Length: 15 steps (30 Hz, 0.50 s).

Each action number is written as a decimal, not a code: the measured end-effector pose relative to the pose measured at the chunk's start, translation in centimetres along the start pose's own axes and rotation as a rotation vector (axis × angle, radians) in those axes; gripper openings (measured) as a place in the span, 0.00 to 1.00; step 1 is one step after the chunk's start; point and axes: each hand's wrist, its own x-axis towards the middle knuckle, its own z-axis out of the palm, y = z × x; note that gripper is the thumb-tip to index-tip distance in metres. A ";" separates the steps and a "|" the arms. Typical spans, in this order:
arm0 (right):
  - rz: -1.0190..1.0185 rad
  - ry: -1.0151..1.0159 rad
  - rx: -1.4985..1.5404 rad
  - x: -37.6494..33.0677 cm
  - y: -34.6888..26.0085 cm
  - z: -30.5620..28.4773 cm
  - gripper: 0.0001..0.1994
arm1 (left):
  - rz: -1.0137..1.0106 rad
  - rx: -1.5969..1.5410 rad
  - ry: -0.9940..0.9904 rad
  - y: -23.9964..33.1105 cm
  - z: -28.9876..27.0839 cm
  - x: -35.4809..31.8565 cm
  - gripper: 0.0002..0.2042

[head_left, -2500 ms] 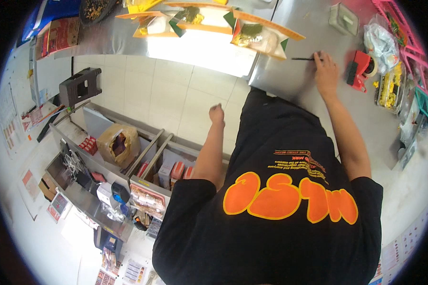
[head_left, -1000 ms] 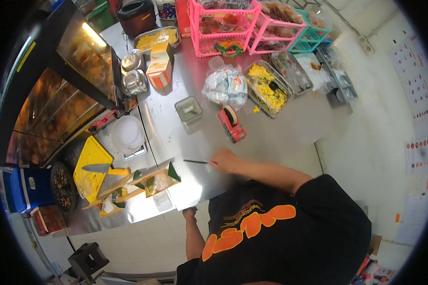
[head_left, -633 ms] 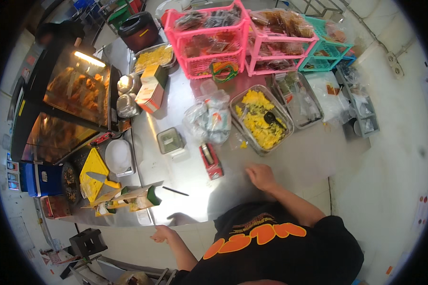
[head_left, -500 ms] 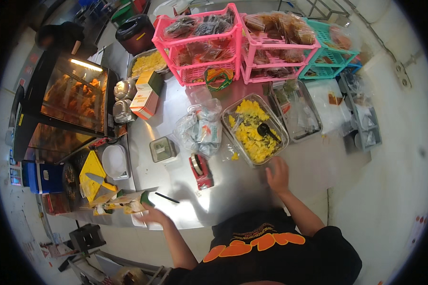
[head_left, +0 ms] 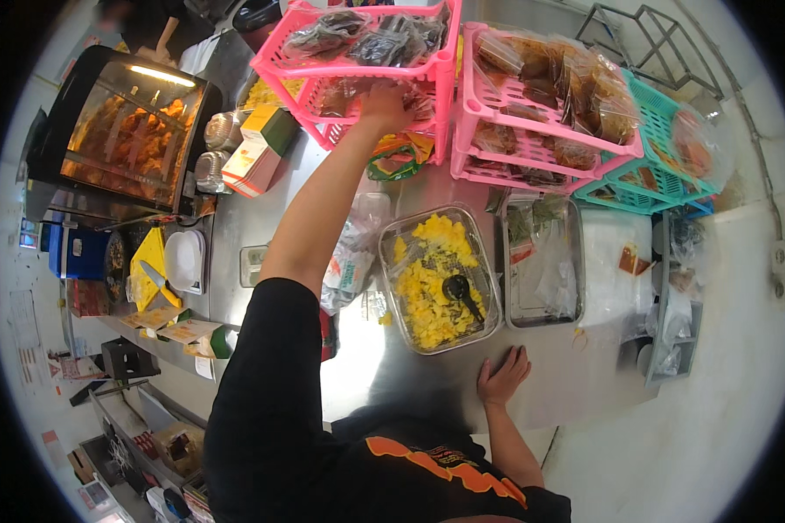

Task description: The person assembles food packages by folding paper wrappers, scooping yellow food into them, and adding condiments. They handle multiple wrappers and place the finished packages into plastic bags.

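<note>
Left hand at pink rack, top centre of frame.
The left hand (head_left: 384, 103) is reached into the pink rack (head_left: 358, 65) of bagged food (head_left: 349, 35); its grip cannot be told. The right hand (head_left: 501, 376) is laid open on the steel counter (head_left: 576, 383), lower centre.

**Pink racks, yellow filling, steel grey counter**

A bright pink rack (head_left: 358, 52) is showing dark brown and green packets behind clear wrap, and a second pink rack (head_left: 541, 131) is carrying reddish-brown bags. A teal basket (head_left: 672, 166) is sitting beside it. A clear tray (head_left: 439, 279) is glowing with yellow food, with a black scoop (head_left: 460, 292) lying in it. The counter (head_left: 549, 383) is shining silver-grey. The heated display case (head_left: 122, 131) is glowing orange inside a black frame. A yellow board (head_left: 151, 266) is lying by a white plate (head_left: 183, 260). The person's black shirt (head_left: 340, 471) is bearing an orange print.
</note>
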 end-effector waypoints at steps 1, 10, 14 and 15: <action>-0.007 0.000 -0.006 0.3 0.1 0.0 0.34 | 0.011 -0.028 -0.081 -0.7 0.5 0.8 0.22; -0.029 0.010 -0.022 0.8 0.1 -0.4 0.33 | 0.324 0.302 0.140 0.2 -0.2 0.0 0.09; -0.031 0.022 -0.023 0.6 0.6 0.1 0.34 | 0.280 0.263 0.321 0.4 -0.7 -0.7 0.09; -0.037 0.027 -0.017 0.6 0.5 0.0 0.34 | 0.266 0.225 0.390 0.3 -1.5 -1.3 0.09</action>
